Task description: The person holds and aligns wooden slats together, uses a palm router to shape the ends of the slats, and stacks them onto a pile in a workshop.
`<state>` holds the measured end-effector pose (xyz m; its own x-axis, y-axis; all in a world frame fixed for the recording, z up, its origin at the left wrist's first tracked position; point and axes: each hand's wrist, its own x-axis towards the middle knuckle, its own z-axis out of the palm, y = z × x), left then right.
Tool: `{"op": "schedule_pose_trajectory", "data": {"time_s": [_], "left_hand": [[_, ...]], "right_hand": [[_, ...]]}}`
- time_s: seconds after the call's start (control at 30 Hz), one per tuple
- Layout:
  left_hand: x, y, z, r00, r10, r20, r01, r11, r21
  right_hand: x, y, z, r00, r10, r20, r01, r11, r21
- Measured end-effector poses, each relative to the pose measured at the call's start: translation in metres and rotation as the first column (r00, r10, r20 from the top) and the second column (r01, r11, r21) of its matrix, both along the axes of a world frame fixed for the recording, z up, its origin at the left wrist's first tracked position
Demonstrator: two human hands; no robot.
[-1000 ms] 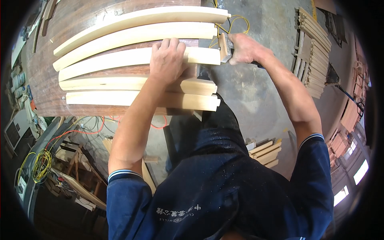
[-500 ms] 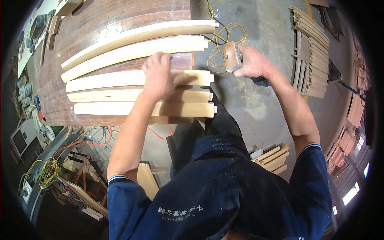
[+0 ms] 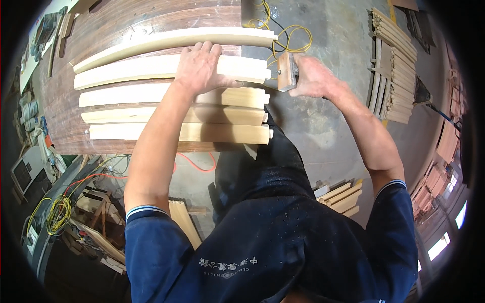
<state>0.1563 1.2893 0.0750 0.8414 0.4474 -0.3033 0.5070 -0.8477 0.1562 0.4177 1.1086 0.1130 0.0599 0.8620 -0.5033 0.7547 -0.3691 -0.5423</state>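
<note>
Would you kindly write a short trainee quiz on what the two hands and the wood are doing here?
1. How many long, pale wooden pieces lie side by side across the table?
2. True or false: the right hand is empty.
3. The left hand lies over which item?
A) the piece nearest the person
B) the second piece from the far side
C) the yellow cable

Key: 1. Five. 2. False; it holds a small block. 3. B.
</note>
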Motion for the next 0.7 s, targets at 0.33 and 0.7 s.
{"op": "schedule_pose_trajectory", "data": {"time_s": [0.33, 0.7], "left_hand": [[0.004, 0.005, -0.010, 0.999, 0.010, 0.050, -0.010, 1.000, -0.010], [0.009, 0.003, 0.000, 0.999, 0.046, -0.020, -0.047, 0.996, -0.076]], "right_hand": [[-0.015, 0.017, 0.000, 0.981, 0.139, 0.133, -0.125, 0.986, -0.107], [-0.025, 0.018, -0.003, 0.968, 0.126, 0.217, -0.117, 0.992, -0.052]]}}
